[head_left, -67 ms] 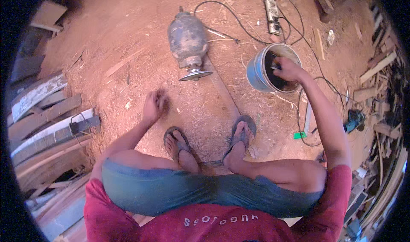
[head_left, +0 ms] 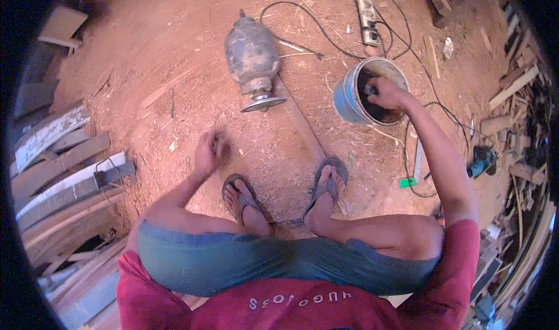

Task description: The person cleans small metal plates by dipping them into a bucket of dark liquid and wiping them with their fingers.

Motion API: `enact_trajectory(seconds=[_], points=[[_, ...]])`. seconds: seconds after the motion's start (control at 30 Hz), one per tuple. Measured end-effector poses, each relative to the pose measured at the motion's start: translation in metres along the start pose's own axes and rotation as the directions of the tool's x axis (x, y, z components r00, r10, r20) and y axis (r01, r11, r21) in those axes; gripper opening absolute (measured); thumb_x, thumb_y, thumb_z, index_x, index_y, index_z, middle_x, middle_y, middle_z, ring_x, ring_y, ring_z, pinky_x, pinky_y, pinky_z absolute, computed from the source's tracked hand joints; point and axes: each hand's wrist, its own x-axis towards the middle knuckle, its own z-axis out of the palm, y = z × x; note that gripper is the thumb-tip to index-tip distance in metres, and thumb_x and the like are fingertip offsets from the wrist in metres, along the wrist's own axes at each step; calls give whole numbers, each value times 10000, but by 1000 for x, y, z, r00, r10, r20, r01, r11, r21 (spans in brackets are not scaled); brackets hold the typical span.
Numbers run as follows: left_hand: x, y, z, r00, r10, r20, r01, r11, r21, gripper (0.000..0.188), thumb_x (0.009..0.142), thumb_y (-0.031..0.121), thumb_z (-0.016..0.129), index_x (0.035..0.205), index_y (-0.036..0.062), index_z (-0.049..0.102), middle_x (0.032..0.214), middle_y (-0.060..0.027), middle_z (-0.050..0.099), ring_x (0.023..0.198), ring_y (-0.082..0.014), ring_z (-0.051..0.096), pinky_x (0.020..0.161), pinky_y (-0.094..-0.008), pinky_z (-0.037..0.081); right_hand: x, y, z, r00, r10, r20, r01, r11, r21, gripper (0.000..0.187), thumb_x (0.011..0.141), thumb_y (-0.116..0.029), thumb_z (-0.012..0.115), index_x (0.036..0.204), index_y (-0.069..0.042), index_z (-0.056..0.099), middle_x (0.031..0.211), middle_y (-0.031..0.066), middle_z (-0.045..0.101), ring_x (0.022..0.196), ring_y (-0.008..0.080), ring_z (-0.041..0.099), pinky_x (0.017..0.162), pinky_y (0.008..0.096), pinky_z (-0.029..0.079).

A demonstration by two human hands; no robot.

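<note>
My right hand (head_left: 387, 94) reaches into the mouth of a blue bucket (head_left: 347, 100). Its fingers are closed around something small and greyish that I cannot make out. Dark contents line the inside of the bucket, which has a pale, dirty rim. Over the ground to the left, my left hand (head_left: 209, 152) hangs with its fingers curled and blurred; whether they hold anything is not visible. Beyond and between the hands lies a dark, worn, rounded motor (head_left: 251, 53). A shiny metal disc (head_left: 263, 103) sits at its near end.
A power strip (head_left: 368, 20) with black cords lies beyond the bucket. Near my right forearm are a green piece (head_left: 409, 183) and a teal power tool (head_left: 482, 161). Wooden boards (head_left: 64, 170) are stacked at left; wood scraps (head_left: 527, 88) crowd the right. Shavings cover the ground.
The whole view has shifted very slightly. My right hand stays in the bucket mouth, and my left hand has barely moved.
</note>
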Motion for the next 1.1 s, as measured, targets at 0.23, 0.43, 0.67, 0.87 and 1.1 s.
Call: enact_trajectory(seconds=[0.23,0.43,0.67,0.87,1.1], points=[[-119,59,51,936,271,225,-260,963,-75,255,832,240,639,1040,93,634,974,-128,612,915,-317,571,839,-446,426,51,16,53,982,131,138,-131,991,-10,421,785,-185,601,1109,81,557,1098,282,608,992,382,614,878,423,483],[-118,60,43,931,285,229,-287,958,-26,303,827,257,629,1059,63,622,968,-123,594,924,-323,540,870,-432,406,75,8,62,906,115,407,-81,992,-101,484,745,-172,623,1139,97,542,1110,278,613,1015,362,619,887,417,479],[-113,56,46,917,288,276,-289,957,-37,293,813,249,632,1034,58,614,963,-133,587,928,-324,534,865,-436,404,75,25,88,999,-33,15,32,995,91,435,795,-292,602,1034,72,613,1008,280,643,949,386,633,851,426,505],[-117,50,46,918,273,287,-288,958,10,284,815,249,622,1028,61,614,976,-120,594,927,-318,536,872,-427,404,72,1,63,1000,-25,-11,25,998,57,481,818,-222,557,1175,97,514,1139,295,588,1040,414,590,940,425,462],[-110,55,55,907,317,276,-304,948,-91,280,816,252,619,1026,68,618,968,-118,598,925,-318,541,873,-428,406,76,56,78,995,100,-14,-98,990,97,372,750,-85,587,1109,12,578,1095,241,619,1007,342,602,908,368,452]])
